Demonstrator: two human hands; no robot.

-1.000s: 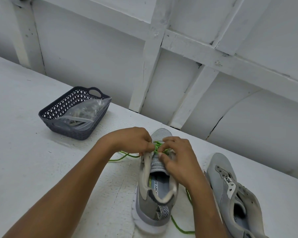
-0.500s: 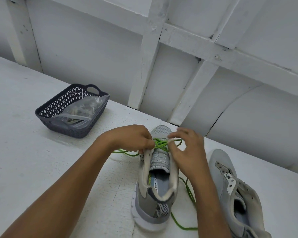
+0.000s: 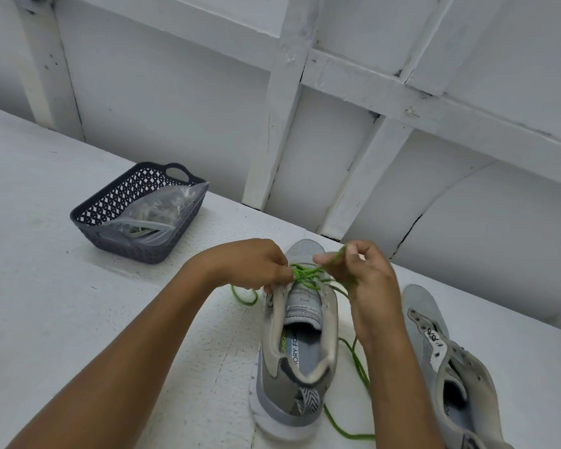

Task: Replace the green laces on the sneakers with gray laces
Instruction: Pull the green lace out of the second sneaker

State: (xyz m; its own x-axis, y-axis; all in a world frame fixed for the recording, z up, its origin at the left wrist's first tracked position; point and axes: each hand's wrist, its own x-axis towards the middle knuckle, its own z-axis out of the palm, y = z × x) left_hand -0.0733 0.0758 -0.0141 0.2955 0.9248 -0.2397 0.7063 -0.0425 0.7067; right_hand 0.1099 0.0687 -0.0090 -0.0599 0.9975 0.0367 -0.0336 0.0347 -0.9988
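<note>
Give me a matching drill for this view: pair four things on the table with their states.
1. green lace
2. middle sneaker
3. right-side sneaker
4. plastic bag

A. lies in the basket
B. empty eyelets
C. pinched by the right hand
D. partly laced

Pairs: 1-C, 2-D, 3-B, 4-A

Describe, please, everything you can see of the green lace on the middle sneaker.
The green lace is a thin, round cord. It crosses only the eyelets nearest the toe of the upright gray sneaker; the upper eyelets look bare. The right hand pinches a loop of it raised above the shoe, and the left hand grips it at the shoe's left edge. One loose end curls on the white table left of the shoe; the other trails along the right side past the heel.
</note>
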